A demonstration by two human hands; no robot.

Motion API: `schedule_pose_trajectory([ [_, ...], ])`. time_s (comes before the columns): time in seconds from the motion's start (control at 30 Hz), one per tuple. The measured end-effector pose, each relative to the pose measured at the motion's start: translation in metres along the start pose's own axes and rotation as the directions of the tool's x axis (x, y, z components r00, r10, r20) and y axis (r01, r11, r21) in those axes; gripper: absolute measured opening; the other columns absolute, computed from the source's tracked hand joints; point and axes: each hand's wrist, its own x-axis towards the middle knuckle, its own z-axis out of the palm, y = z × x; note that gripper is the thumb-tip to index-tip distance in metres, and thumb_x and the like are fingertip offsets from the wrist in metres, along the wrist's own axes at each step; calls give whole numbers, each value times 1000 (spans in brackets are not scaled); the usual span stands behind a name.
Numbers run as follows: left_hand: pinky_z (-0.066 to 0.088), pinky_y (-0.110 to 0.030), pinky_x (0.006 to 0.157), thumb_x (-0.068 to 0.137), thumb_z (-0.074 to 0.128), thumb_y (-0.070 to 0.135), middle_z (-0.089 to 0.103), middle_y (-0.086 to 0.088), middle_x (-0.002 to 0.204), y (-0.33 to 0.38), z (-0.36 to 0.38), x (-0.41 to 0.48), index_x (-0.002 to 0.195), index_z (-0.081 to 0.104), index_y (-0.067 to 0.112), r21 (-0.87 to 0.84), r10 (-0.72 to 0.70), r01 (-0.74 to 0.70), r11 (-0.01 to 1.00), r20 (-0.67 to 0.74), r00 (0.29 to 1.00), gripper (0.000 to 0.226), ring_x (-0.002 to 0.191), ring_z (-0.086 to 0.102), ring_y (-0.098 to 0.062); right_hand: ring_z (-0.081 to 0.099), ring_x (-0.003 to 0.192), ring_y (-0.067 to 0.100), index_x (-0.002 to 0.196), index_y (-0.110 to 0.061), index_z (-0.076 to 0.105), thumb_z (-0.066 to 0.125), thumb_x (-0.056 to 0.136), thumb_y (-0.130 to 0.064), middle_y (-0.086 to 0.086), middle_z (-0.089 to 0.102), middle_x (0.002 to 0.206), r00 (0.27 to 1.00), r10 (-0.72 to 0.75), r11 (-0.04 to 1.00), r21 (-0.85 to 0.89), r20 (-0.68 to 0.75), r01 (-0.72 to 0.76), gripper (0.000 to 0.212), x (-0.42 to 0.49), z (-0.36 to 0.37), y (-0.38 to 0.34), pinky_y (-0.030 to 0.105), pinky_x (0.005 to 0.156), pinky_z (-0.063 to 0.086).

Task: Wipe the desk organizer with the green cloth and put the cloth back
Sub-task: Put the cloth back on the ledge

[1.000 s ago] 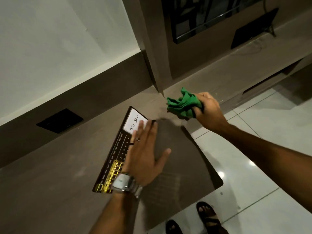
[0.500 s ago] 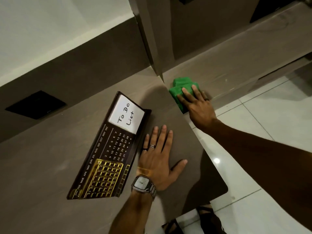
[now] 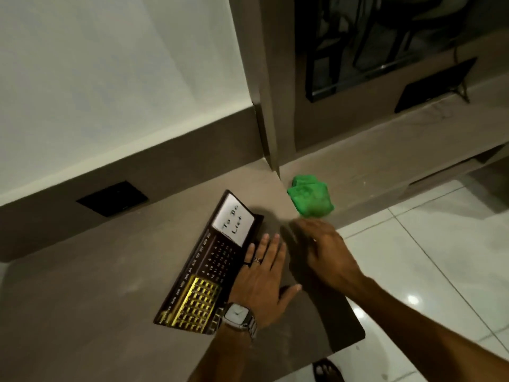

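Note:
The desk organizer [image 3: 209,268] lies flat on the brown desk [image 3: 82,299]: a dark board with a white "To Do List" card, a printed calendar and a gold grid. My left hand [image 3: 261,285] rests palm down on the desk just right of it, fingers spread, with a watch on the wrist. The green cloth [image 3: 311,199] lies bunched on the lower ledge past the desk's far right corner. My right hand [image 3: 322,249] is blurred, hovering near the desk's right edge just short of the cloth, holding nothing.
A brown pillar [image 3: 267,106] rises behind the desk corner. A black wall socket [image 3: 113,198] sits at the back left. A dark framed panel [image 3: 385,45] and a black plate [image 3: 435,86] stand at the far right. White floor tiles [image 3: 440,257] lie to the right; a sandalled foot [image 3: 327,370] shows below.
My right hand set the green cloth down on the ledge, let it go and has drawn back toward me. My left hand shifted off the organizer and stays flat on the desk.

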Motion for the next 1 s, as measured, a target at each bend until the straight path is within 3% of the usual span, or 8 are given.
schedule_pose_trajectory([
  [0.17, 32, -52, 113, 83, 56, 46, 34, -9, 155, -36, -58, -49, 145, 36, 16, -22, -164, 164, 986, -213, 963, 72, 142, 35, -32, 41, 131, 25, 142, -22, 44, 54, 85, 1, 6, 42, 147, 973, -217, 976, -17, 79, 219, 63, 25, -4, -78, 39, 110, 35],
  [0.33, 24, -46, 119, 93, 48, 42, -10, 7, 159, -94, -62, -112, 151, 12, 29, -177, -405, 380, 908, -132, 905, 69, 151, 12, -25, 20, 142, 32, 150, -37, 15, 61, 82, 5, 7, 6, 161, 966, -190, 943, -242, 176, 230, 93, 74, 2, -146, 50, 110, 35],
  [0.43, 43, -40, 105, 91, 49, 48, 26, 2, 158, -114, -61, -143, 143, 30, 33, -272, -487, 440, 855, -136, 863, 57, 135, 42, -21, 33, 135, 31, 150, -30, 21, 64, 83, -2, 7, 21, 156, 964, -105, 956, -244, 245, 166, 84, 87, 10, -147, 50, 108, 37],
  [0.53, 51, -29, 79, 93, 53, 35, 65, 5, 112, -136, -54, -166, 117, 59, 32, -392, -506, 397, 830, -232, 830, 25, 99, 63, -16, 48, 121, 26, 141, -23, 42, 60, 88, -10, 6, 46, 136, 971, -92, 968, -210, 219, 139, 57, 92, 17, -137, 44, 101, 43],
  [0.67, 50, -31, 76, 92, 61, 15, 76, -7, 86, -164, -50, -174, 97, 74, 16, -551, -608, 389, 738, -295, 737, 14, 80, 70, -26, 62, 98, 25, 114, -11, 65, 55, 95, -18, 8, 65, 107, 996, -92, 988, -121, 5, 92, 23, 84, 24, -137, 39, 85, 52],
  [0.8, 34, -32, 84, 97, 50, 32, 70, -11, 112, -186, -44, -166, 115, 69, 22, -605, -763, 543, 582, -177, 621, 28, 106, 56, -32, 56, 70, -12, 99, -15, 73, 60, 94, -18, -15, 63, 78, 992, 79, 994, 77, -101, -71, 15, 73, 34, -147, 3, 62, 40],
  [0.87, 37, -34, 89, 95, 53, 30, 66, -18, 112, -196, -46, -161, 117, 68, 18, -702, -835, 549, 454, -120, 537, 29, 107, 51, -34, 57, 68, -9, 98, -14, 73, 60, 93, -18, -14, 63, 76, 983, 144, 981, 146, -111, -127, 14, 70, 43, -156, 5, 62, 42],
  [1.0, 38, -31, 82, 96, 52, 23, 67, -20, 109, -222, -59, -149, 118, 67, 13, -713, -862, 579, 395, -70, 502, 29, 97, 52, -30, 65, 83, 10, 106, -9, 72, 59, 94, -15, 3, 73, 95, 968, 204, 957, 239, -147, -166, 18, 71, 64, -175, 19, 76, 52],
])
